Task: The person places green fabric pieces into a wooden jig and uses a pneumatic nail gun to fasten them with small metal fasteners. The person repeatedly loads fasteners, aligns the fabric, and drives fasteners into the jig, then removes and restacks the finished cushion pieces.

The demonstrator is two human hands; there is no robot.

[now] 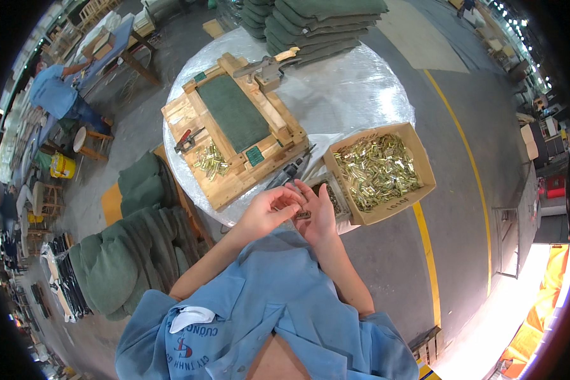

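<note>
My right hand (318, 218) is turned palm up over the near edge of the round table, fingers stretched forward. A little heap of small dark metal pieces (303, 215) lies in its palm; their exact kind is too small to tell. Beside it, my left hand (269, 209) has its fingers curled together over the right palm, and what they hold, if anything, is hidden. Just beyond the hands lies a dark power drill (287, 172). A small open box (339, 208) with dark little pieces stands next to my right fingers, partly covered by them.
A cardboard box (428, 166) of brassy metal parts stands at right. Left of it sits a wooden jig (278, 120) framing a green cushion panel (233, 113), with loose brassy parts (211, 162) and a toggle clamp (187, 140). Green cushions (323, 25) are stacked behind; more (130, 259) stand left.
</note>
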